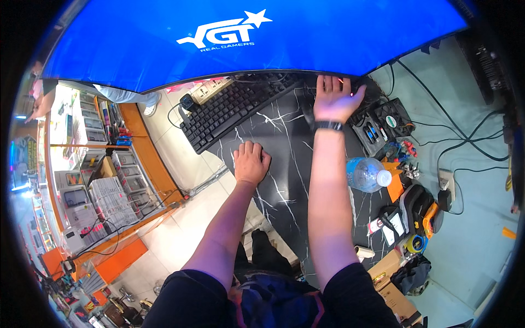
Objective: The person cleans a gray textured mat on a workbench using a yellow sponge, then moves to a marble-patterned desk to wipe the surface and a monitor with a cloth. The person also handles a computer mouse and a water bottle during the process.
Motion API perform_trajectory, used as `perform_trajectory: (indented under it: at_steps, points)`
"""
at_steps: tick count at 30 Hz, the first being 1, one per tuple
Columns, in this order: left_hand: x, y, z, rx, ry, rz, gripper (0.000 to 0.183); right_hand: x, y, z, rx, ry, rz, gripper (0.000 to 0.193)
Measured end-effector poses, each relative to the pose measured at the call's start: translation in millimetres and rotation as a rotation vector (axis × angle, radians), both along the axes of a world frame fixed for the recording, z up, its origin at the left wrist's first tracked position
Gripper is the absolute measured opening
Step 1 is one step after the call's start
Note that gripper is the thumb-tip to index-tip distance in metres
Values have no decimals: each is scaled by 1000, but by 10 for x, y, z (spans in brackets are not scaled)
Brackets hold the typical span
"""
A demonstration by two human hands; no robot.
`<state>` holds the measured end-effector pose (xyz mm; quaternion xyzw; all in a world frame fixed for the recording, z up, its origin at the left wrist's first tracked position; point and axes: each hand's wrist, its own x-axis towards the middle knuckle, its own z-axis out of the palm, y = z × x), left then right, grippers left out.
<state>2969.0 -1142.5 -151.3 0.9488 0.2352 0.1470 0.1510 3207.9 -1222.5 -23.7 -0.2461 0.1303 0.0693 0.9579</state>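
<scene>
My right hand [334, 101], with a dark band [330, 125] round its wrist, reaches to the lower edge of a large curved monitor [164, 54]. Its fingers are stretched and slightly apart, palm turned up, the fingertips right at that edge; whether they touch it I cannot tell. My left hand [251, 164] rests at the left edge of the black marbled desk [284, 147], fingers curled in. What lies under them, if anything, is hidden. Beyond it, a black keyboard [235, 109] sits at a slant below the blue-lit screen.
Right of my right forearm lies a clear plastic bottle [367, 175]. Behind it are an open black case [377, 128], an orange-and-black tool [431, 218] and a tape measure [416, 244]. Cables [465, 139] hang along the right wall. A glass display case [93, 180] stands left.
</scene>
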Motion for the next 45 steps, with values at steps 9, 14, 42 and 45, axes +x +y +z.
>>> perform_trajectory:
  at_steps: [9, 14, 42, 45]
  points:
    - [-67, 11, 45, -50, 41, 0, 18, -2429, -1343, -857, -1502, -980, 627, 12]
    - [-45, 14, 0, -16, -27, -11, 16, -2710, -1808, -1113, -1777, -1211, 471, 19]
    - [-49, -4, 3, -7, -41, -1, 15, -2674, -1761, -1162, -1840, -1197, 434, 18]
    - [-43, -8, 4, -2, -30, 6, 14, -2674, -1756, -1164, -1846, -1202, 413, 20]
